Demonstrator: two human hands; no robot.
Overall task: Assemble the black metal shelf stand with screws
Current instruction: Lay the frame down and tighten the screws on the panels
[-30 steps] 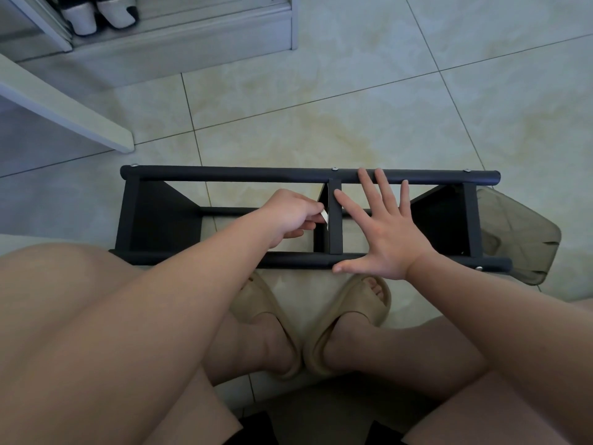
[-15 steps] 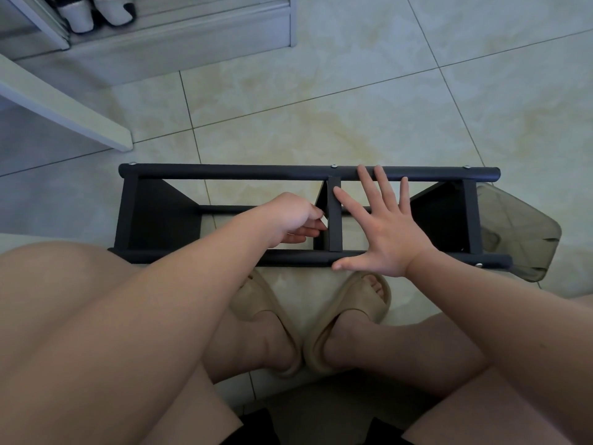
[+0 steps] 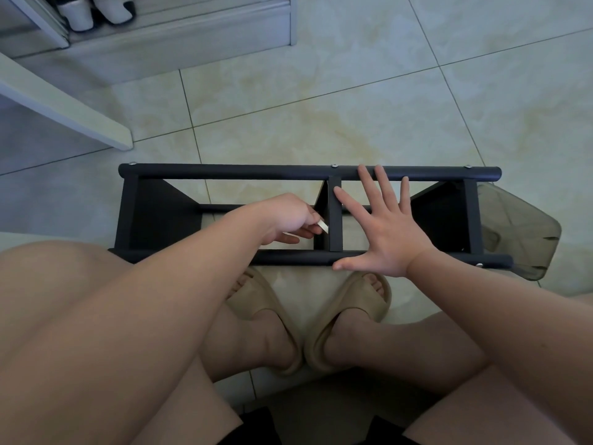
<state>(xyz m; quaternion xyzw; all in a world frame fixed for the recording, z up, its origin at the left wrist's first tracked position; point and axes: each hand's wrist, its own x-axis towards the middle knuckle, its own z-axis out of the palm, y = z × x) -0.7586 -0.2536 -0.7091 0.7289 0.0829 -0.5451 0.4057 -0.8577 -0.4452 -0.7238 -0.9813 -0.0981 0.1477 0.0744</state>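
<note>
In the head view, the black metal shelf stand (image 3: 154, 216) lay on its side on the tiled floor (image 3: 353, 101), directly under both our hands and just beyond our sandalled feet (image 3: 349, 313).

Our right hand (image 3: 390, 234) was spread wide and flat with straight fingers. The thumb rested on the near rail (image 3: 288, 255), the fingertips reached the far rail (image 3: 240, 171), and it gripped nothing. Our left hand (image 3: 285, 218) was curled, pinching a small pale tool (image 3: 323, 227) whose tip sat against the middle divider (image 3: 334, 220), just left of the right hand. We could not tell what kind of tool it was, or whether it was seated in a fastener, because the joint was hidden by the divider and our fingers.

Screw heads (image 3: 333, 165) showed along the far rail, so we judged the frame to be mostly together and the step in hand to be fastening the divider.

To do that step well, we thought the flat hand should bear down evenly on both rails so the stand could not rock or slide. The tool should stay square to the screw and be turned in short, steady strokes. The divider should also be checked for squareness before the last tightening.

A smoky translucent plastic piece (image 3: 519, 232) lay beyond the right hand, past the end of the stand.
</note>
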